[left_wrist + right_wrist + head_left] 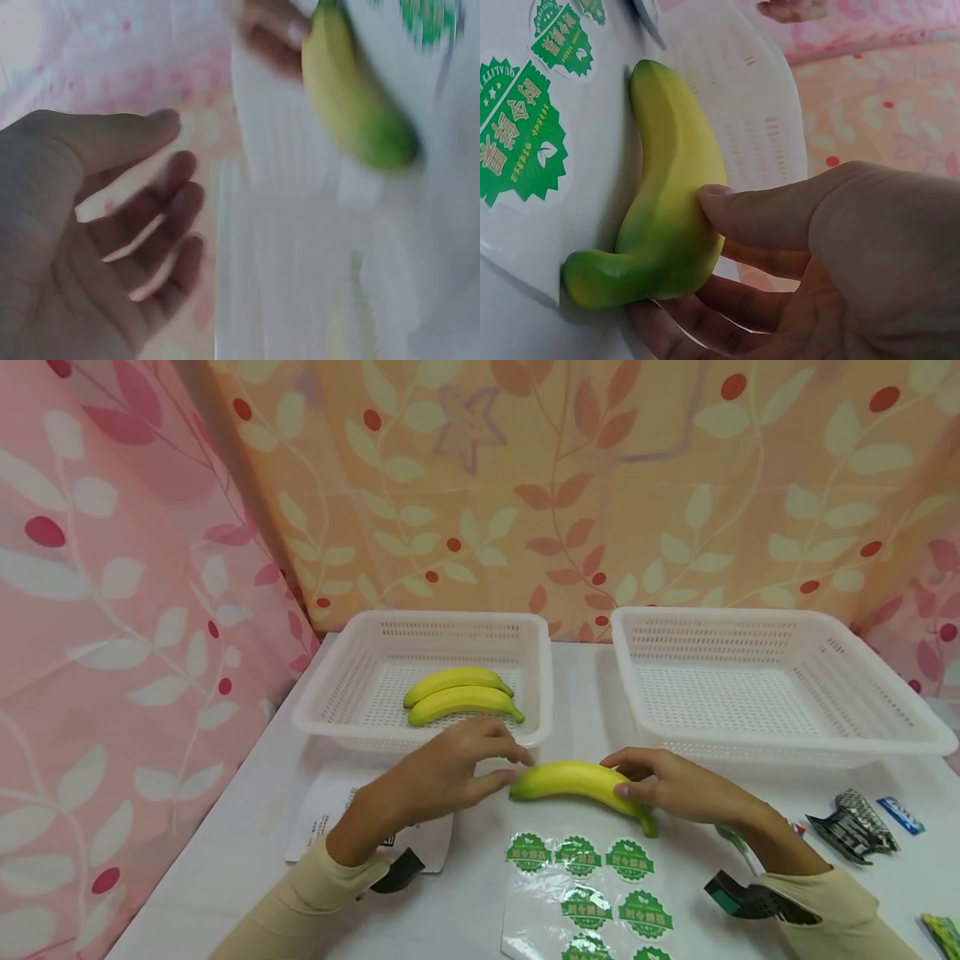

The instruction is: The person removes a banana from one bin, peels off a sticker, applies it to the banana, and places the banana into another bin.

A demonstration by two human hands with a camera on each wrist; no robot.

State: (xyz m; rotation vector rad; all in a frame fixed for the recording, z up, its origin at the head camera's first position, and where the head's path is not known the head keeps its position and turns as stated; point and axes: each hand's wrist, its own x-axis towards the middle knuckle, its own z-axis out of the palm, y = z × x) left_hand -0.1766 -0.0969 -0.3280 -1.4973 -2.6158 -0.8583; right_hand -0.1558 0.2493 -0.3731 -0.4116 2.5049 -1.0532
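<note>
A yellow banana with green ends [573,778] lies just above a sheet of round green stickers [587,893]. My right hand [678,783] grips it near the stem, thumb on one side and fingers around the other, as the right wrist view shows on the banana [671,195]. At the banana's other end is my left hand [450,768], its fingers loosely bent and apart. The left wrist view shows nothing in the left hand [97,217] and a gap between it and the blurred banana [352,90].
Two more bananas [465,703] lie in the left white basket [318,714]; a second white basket [780,747] stands at the right. A white printed packet [318,810] is under the left forearm. Small wrapped items, among them a black-and-silver packet [853,827], are at the right.
</note>
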